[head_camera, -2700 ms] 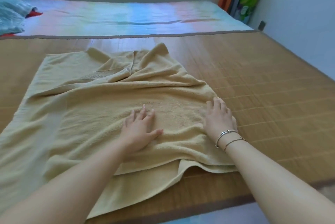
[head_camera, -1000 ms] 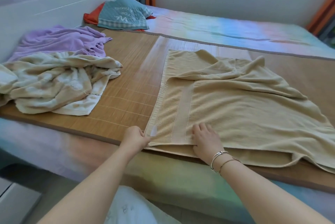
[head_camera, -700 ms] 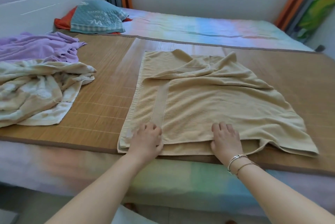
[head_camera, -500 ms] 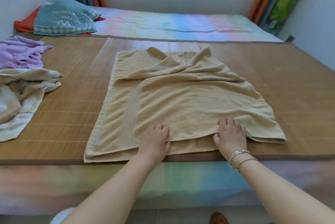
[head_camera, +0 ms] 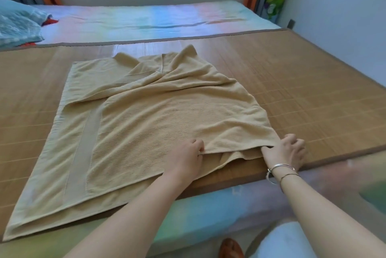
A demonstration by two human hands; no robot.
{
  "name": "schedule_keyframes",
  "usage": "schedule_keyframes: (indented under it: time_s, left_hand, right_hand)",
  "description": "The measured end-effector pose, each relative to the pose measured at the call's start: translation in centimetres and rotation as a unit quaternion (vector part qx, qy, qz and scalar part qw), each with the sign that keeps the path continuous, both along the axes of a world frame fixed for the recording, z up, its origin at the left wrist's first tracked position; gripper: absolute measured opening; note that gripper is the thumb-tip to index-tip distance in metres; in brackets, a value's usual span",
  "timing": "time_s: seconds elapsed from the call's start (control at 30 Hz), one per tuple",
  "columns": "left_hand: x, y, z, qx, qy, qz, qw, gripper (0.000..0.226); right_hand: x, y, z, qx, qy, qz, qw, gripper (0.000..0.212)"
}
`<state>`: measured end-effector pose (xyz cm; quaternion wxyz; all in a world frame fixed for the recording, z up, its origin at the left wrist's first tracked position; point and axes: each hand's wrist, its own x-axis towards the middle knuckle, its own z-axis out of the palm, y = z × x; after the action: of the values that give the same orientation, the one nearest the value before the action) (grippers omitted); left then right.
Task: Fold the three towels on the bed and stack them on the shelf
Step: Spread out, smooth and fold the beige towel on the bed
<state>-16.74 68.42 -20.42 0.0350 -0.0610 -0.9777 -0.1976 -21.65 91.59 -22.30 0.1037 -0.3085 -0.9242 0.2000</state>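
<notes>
Nearest me, at the front edge of the bamboo mat, I see both hands at the near right corner of the beige towel. My left hand has its fingers curled, pinching the towel's upper layer along the near hem. My right hand, with two thin bracelets on the wrist, grips the corner of that same layer, thumb tucked under the cloth. The towel lies doubled over on the mat, its left end flat, its far end rumpled in loose folds. Beyond the mat, a pastel sheet covers the bed, with a teal pillow at its far left corner.
</notes>
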Motion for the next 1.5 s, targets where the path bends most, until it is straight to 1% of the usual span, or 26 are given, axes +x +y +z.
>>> schedule_keyframes:
  time_s: [0.07, 0.1, 0.13, 0.2, 0.23, 0.27, 0.33, 0.4, 0.47, 0.5, 0.57, 0.6, 0.67, 0.7, 0.73, 0.8, 0.83, 0.9, 0.93, 1.0, 1.07, 1.13, 1.23, 1.33, 1.4, 1.5]
  left_hand:
    - [0.1, 0.2, 0.0, 0.004, 0.018, -0.009, 1.000, 0.012]
    - [0.2, 0.2, 0.1, 0.006, 0.029, -0.014, 0.999, 0.010]
    - [0.4, 0.2, 0.2, 0.005, 0.039, -0.021, 0.999, 0.011]
    - [0.9, -0.2, 0.6, -0.009, 0.068, -0.036, 0.997, 0.013]
    - [1.1, -0.2, 0.8, -0.015, 0.083, -0.050, 0.995, 0.014]
    - [1.4, -0.3, 0.9, -0.016, 0.089, -0.064, 0.994, 0.013]
    - [2.2, -0.3, 0.5, -0.025, 0.072, -0.101, 0.992, 0.013]
    - [2.8, -0.2, -0.4, -0.066, 0.011, -0.137, 0.988, 0.011]
    - [3.0, -0.2, -1.1, -0.085, -0.025, -0.146, 0.985, 0.008]
    - [3.1, -0.1, -1.2, -0.079, -0.027, -0.145, 0.986, 0.008]
    - [3.4, 0.0, -0.9, -0.092, -0.006, -0.149, 0.985, 0.013]
    - [3.6, -0.1, -0.7, -0.108, 0.006, -0.145, 0.983, 0.020]
    - [4.0, -1.1, -0.2, -0.130, 0.013, -0.118, 0.984, 0.042]
    - [4.3, -1.9, 0.0, -0.134, 0.008, -0.104, 0.985, 0.051]
    - [4.7, -3.0, -0.1, -0.132, 0.003, -0.096, 0.987, 0.059]
    - [6.0, -5.8, -0.2, -0.128, -0.016, -0.078, 0.989, 0.065]
    - [6.7, -7.3, -0.3, -0.123, -0.015, -0.064, 0.990, 0.063]
    - [8.5, -10.5, -0.5, -0.110, 0.020, -0.016, 0.994, 0.054]
    - [9.3, -12.0, -0.5, -0.113, 0.026, 0.017, 0.993, 0.046]
    - [11.1, -15.5, -0.4, -0.136, -0.002, 0.086, 0.987, 0.031]
    - [12.5, -18.3, -0.4, -0.172, -0.040, 0.131, 0.975, 0.027]
    - [13.7, -20.3, -0.2, -0.194, -0.068, 0.156, 0.966, 0.027]
    - [14.7, -21.3, 0.1, -0.202, -0.085, 0.166, 0.961, 0.021]
    - [15.7, -22.1, 0.2, -0.168, -0.041, 0.161, 0.972, 0.024]
    - [16.4, -23.0, 0.7, -0.114, 0.009, 0.140, 0.984, 0.023]
    - [17.7, -24.3, 1.1, -0.099, 0.037, 0.087, 0.991, 0.043]
  right_hand:
    - [-0.5, 1.1, 0.1, -0.068, -0.048, -0.032, 0.996, 0.055]
    - [-0.8, 1.5, 0.1, -0.103, -0.059, -0.013, 0.993, 0.047]
    - [-1.0, 1.8, 0.3, -0.140, -0.050, 0.029, 0.988, 0.034]
    - [-1.3, 1.6, 1.3, -0.208, 0.011, 0.118, 0.971, 0.008]
    - [-1.4, 1.9, 1.8, -0.226, 0.048, 0.131, 0.964, 0.004]
    - [-1.5, 2.3, 2.2, -0.239, 0.082, 0.124, 0.960, 0.009]
    - [-2.0, 4.2, 2.5, -0.245, 0.135, 0.036, 0.959, 0.011]
    - [-2.3, 6.5, 1.8, -0.248, 0.110, -0.030, 0.962, 0.012]
    - [-2.2, 7.8, 1.0, -0.229, 0.027, -0.016, 0.973, 0.016]
    - [-1.8, 7.7, 0.9, -0.194, -0.004, -0.001, 0.981, 0.020]
    - [-0.3, 6.8, 0.9, -0.066, -0.042, 0.034, 0.996, 0.033]
    - [0.5, 6.1, 0.9, 0.028, -0.050, 0.066, 0.996, 0.036]
    - [1.7, 4.0, 1.2, 0.195, -0.032, 0.181, 0.964, 0.045]
    - [2.1, 2.7, 1.4, 0.237, -0.018, 0.253, 0.938, 0.051]
    - [2.4, 1.2, 1.7, 0.242, -0.024, 0.323, 0.914, 0.055]
    - [3.3, -2.7, 2.5, 0.193, -0.061, 0.440, 0.875, 0.058]
    - [3.7, -4.8, 2.9, 0.161, -0.071, 0.483, 0.858, 0.056]
    - [5.0, -9.0, 3.4, 0.109, -0.044, 0.550, 0.827, 0.046]
    - [5.5, -10.9, 3.3, 0.093, -0.029, 0.570, 0.816, 0.041]
    - [6.6, -14.8, 3.2, 0.080, -0.016, 0.600, 0.796, 0.036]
    - [7.5, -18.2, 2.9, 0.078, -0.019, 0.627, 0.775, 0.040]
    - [8.4, -21.3, 2.6, 0.105, -0.019, 0.650, 0.752, 0.045]
    - [9.3, -24.2, 2.1, 0.181, -0.006, 0.665, 0.725, 0.049]
    - [9.5, -25.8, 1.7, 0.233, 0.021, 0.654, 0.719, 0.046]
    - [9.4, -26.1, 1.8, 0.232, 0.034, 0.660, 0.713, 0.036]
    - [9.3, -25.7, 2.3, 0.204, 0.044, 0.685, 0.698, 0.028]
